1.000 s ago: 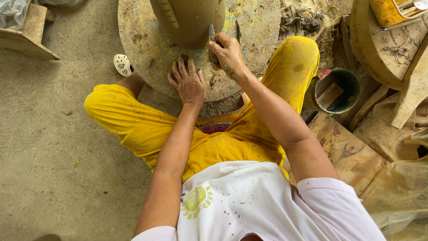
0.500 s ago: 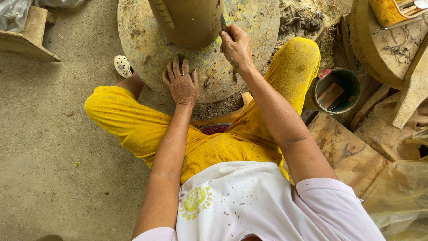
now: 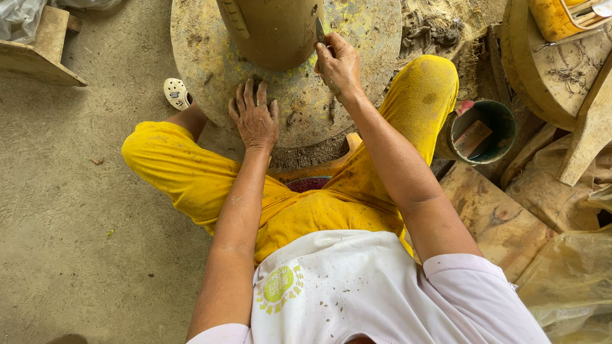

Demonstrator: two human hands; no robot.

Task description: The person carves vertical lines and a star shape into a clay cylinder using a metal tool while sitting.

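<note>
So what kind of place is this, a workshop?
Most likely a pottery workshop. A tall clay pot stands on a round, clay-smeared wheel, the right hand holds a thin blade against the pot, and a bucket sits nearby.

Clay pot (image 3: 271, 32): matt, damp-looking, smooth brown wall w/ a raised ridge. Round wheel slab (image 3: 210, 57) under it: rough, crusted w/ dried clay smears, yellowish patches. Blade (image 3: 320, 30) in right hand (image 3: 338, 64): thin metal, dull grey sheen. Left hand (image 3: 255, 118) dusty w/ dry clay. Trousers (image 3: 191, 178): yellow cloth, matt, clay-stained. Shirt (image 3: 344, 286): white cloth, speckled w/ mud spots. Floor (image 3: 76, 223): rough matt concrete (or packed earth, can't tell). Bucket (image 3: 500, 124): dark green plastic, grimy. Boards (image 3: 491, 216) at right: raw wood, stained. Sheet (image 3: 567, 286): translucent plastic, glossy, crinkled.
</note>
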